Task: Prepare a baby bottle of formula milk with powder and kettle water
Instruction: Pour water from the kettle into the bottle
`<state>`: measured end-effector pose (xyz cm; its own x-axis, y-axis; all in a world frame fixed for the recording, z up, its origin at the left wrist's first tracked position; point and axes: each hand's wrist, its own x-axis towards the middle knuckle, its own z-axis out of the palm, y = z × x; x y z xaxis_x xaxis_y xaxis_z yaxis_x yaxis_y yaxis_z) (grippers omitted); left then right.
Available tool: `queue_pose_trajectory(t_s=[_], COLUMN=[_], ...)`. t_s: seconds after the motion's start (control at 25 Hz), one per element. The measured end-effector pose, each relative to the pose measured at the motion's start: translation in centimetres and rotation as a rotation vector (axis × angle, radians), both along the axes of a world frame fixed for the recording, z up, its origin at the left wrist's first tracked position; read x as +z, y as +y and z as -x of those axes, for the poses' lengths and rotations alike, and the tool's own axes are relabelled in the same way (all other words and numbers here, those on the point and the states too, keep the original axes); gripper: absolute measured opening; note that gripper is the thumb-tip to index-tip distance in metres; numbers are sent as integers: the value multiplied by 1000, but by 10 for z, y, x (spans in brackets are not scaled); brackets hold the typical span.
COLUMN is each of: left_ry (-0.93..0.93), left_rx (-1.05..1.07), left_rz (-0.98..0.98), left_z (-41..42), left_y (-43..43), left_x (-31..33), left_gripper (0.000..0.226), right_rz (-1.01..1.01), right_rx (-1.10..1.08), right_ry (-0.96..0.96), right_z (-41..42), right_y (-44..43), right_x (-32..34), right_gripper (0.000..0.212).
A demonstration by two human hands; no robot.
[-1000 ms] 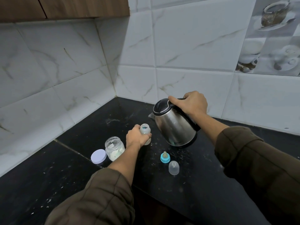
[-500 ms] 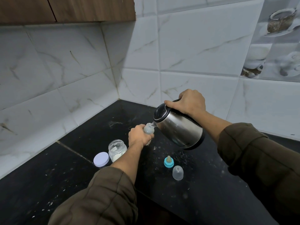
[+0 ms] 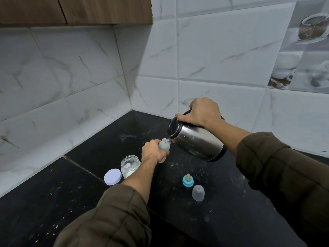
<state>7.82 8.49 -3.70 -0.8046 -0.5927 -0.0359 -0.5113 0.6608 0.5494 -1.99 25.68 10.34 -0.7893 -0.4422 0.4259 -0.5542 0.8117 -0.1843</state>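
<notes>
**Kettle spout at the bottle mouth**

Head view: the left hand (image 3: 154,152) is wrapped round the body of the baby bottle (image 3: 164,144), which stands on the black counter (image 3: 231,211) near the corner of the tiled wall. The right hand (image 3: 203,114) is curled tight over the handle of the steel kettle (image 3: 196,142), tipped so that its spout sits at the open bottle neck. Whether water is running cannot be told. Beside the left wrist stands an open glass jar (image 3: 130,165) holding white powder, with its pale lid (image 3: 112,176) lying flat just beside it. The teat in its blue ring (image 3: 187,180) and the clear cap (image 3: 198,192) rest apart on the counter, below the kettle.

The neck looks narrow against the spout, so a steeper tilt could send water over the rim and onto the fingers (image 3: 161,154) gripping the bottle; if the water is hot, that means a scald and likely a dropped bottle. Overfilling is the other risk, since the hand hides most of the bottle wall and its level
</notes>
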Motion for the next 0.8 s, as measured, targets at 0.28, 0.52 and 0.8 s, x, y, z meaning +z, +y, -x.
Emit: queue_pose_trajectory(t_s=[0.28, 0.52, 0.8], left_ry=[-12, -24, -28], left_rx=[-33, -56, -75], left_rz=[-8, -24, -19], left_z=[2, 6, 9], left_y=[-4, -7, -9], left_x=[-3, -4, -3], left_gripper=[56, 62, 57], right_rz=[-66, -113, -142], right_rx=[21, 27, 37], right_ry=[20, 62, 80], right_z=[-1, 0, 3], right_y=[-10, -14, -19], right_x=[2, 3, 2], right_gripper=[59, 60, 60])
